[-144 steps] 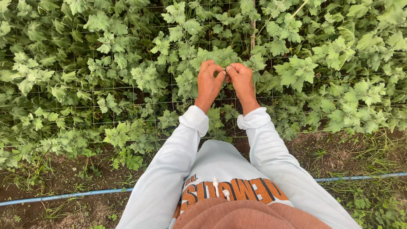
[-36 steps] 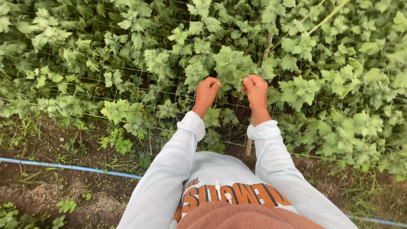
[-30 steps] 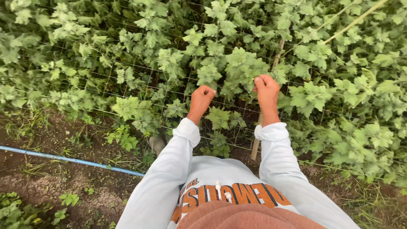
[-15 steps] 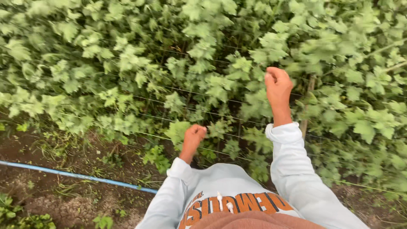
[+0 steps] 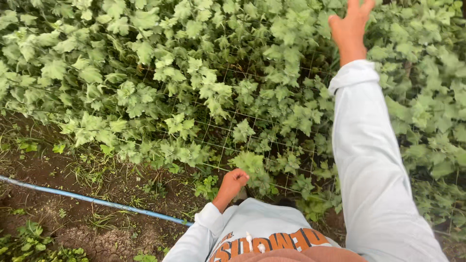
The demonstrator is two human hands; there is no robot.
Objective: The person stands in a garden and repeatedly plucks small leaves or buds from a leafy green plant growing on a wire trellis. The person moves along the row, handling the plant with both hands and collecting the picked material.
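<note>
Two hands, doing very different things at that point. My right hand (image 5: 350, 23) was way up at the top of the leafy plants (image 5: 204, 82), fingers spread wide and holding nothing, just hovering over the foliage. My left hand (image 5: 235, 178) was low, close to my body, curled into a loose fist near a leaf cluster at the bottom of the row; couldn't tell if anything was pinched inside it. The plants were growing through a thin wire trellis mesh (image 5: 228, 138), with a blue irrigation pipe (image 5: 87, 199) lying on the bare soil (image 5: 63, 228) off to my left. My take on doing this well: reach in gently between the wires, part the leaves instead of yanking, and steady the stem low down so nothing snaps against the mesh.
</note>
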